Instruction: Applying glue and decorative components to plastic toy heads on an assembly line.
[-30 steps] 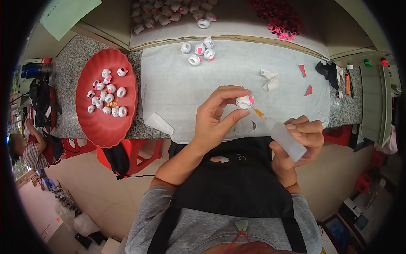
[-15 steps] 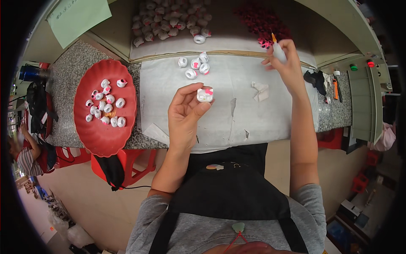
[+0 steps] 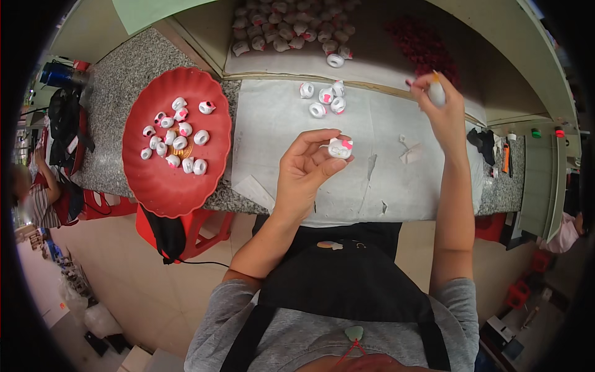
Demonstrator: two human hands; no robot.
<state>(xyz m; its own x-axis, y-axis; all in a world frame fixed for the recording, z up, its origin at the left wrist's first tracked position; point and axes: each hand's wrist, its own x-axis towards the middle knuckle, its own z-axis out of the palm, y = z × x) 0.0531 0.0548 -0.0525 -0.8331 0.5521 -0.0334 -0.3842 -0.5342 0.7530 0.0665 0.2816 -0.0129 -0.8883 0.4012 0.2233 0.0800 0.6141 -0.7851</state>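
White-and-pink bead (image 3: 339, 149) sits in the grip of the person's left hand (image 3: 304, 167), between thumb and fingers, above the counter (image 3: 105, 136). The right hand (image 3: 445, 115) grasps a pale bottle (image 3: 437, 94) near the dark-red pile (image 3: 424, 49) and apparently pinches a small dark piece (image 3: 409, 82), though blur obscures it.

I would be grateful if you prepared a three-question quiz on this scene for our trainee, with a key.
1. True or false: the left hand holds a white-and-pink piece.
2. Fill in the blank: seen by the person, the red dish stands to the ____ of the white sheet.
3. Multiple choice: where is the white bottle?
A. Lying on the white sheet
B. Held in the right hand
C. Standing in the red dish

Key: 1. True. 2. Left. 3. B.
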